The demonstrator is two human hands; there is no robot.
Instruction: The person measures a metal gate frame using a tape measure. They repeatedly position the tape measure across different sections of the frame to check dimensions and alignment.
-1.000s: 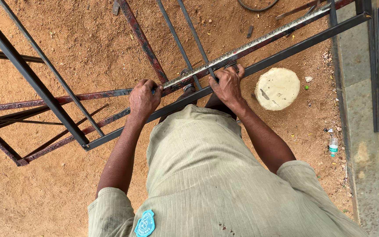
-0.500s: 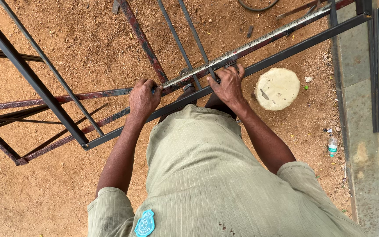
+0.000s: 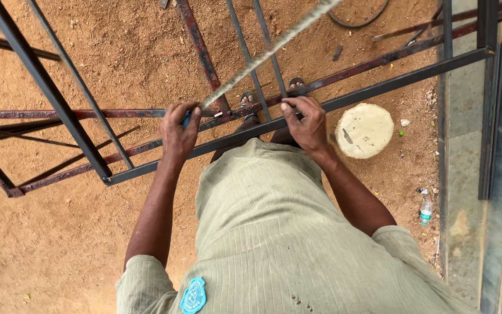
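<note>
Steel rod (image 3: 268, 49) gripped at its near end by the left hand (image 3: 179, 132), above the frame (image 3: 379, 87).
The rod's long axis runs up and to the right, away from the left hand; the right hand (image 3: 306, 123) is closed on the frame's bar, just right of the rod and apart from it.

Both arms stretched forward, left hand (image 3: 178, 131) and right hand (image 3: 304, 122) fingers curled.
</note>
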